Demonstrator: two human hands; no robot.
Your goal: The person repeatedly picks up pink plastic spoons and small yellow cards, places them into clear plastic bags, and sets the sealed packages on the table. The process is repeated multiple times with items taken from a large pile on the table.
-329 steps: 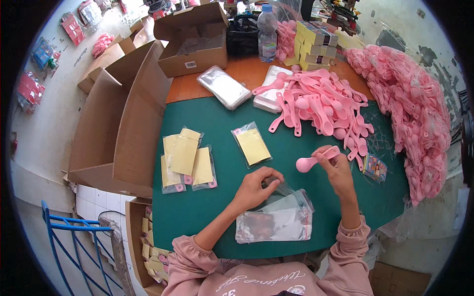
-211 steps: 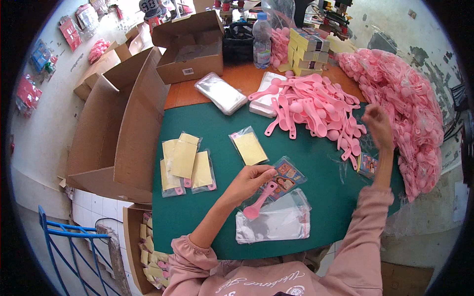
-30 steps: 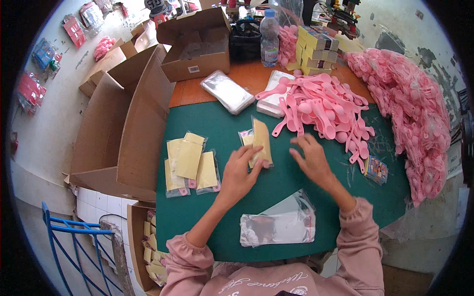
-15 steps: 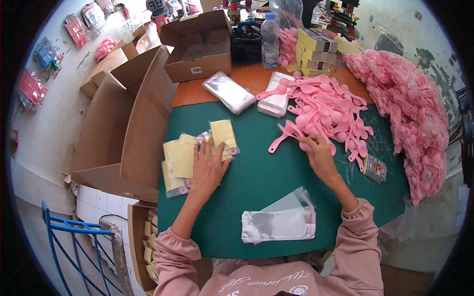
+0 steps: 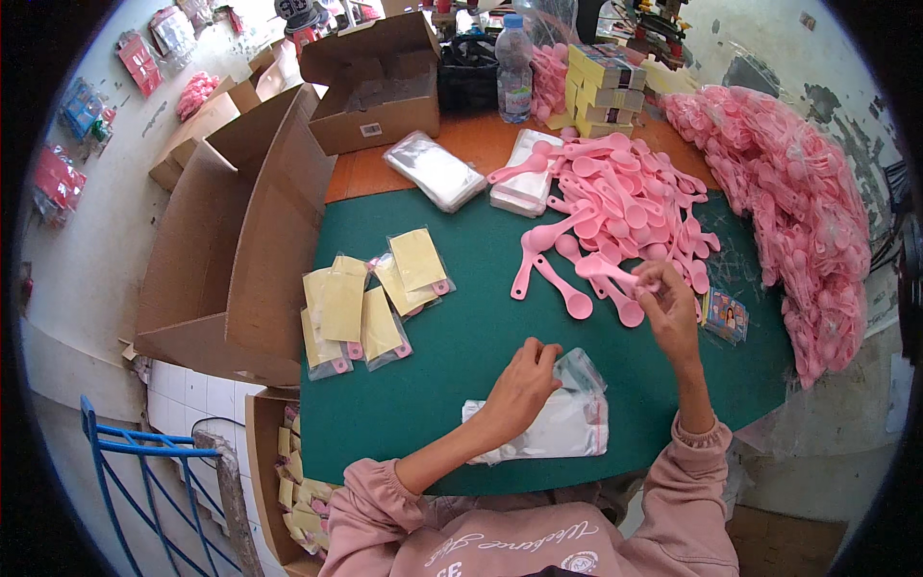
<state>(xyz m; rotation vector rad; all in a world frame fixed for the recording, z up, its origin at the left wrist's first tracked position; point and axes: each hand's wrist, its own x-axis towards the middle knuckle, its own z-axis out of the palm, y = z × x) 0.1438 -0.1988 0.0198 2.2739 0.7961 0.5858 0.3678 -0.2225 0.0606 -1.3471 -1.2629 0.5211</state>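
My right hand [image 5: 670, 306] pinches the handle end of a pink plastic measuring spoon [image 5: 608, 270] at the near edge of a large heap of pink spoons [image 5: 635, 197]. My left hand [image 5: 524, 389] hovers over or rests on a stack of clear plastic bags [image 5: 567, 428] near the table's front edge. Its fingers are drawn together beside the upper bag's corner; whether they grip the film is hard to tell. On the left lie several bagged packs with yellow cards [image 5: 343, 306], pink handle ends showing at their edges.
Tall cardboard boxes [image 5: 274, 231] line the left side. Toward the back are bundles of clear bags [image 5: 435, 171], a water bottle [image 5: 514, 72] and stacked cards [image 5: 606, 82]. A pile of wrapped pink spoons [image 5: 798, 231] hangs over the right edge, near a small card stack [image 5: 725, 317].
My left hand has left the yellow-card packs and moved right and nearer, to the clear bags. My right hand has drawn a pink spoon slightly back toward me from the heap.
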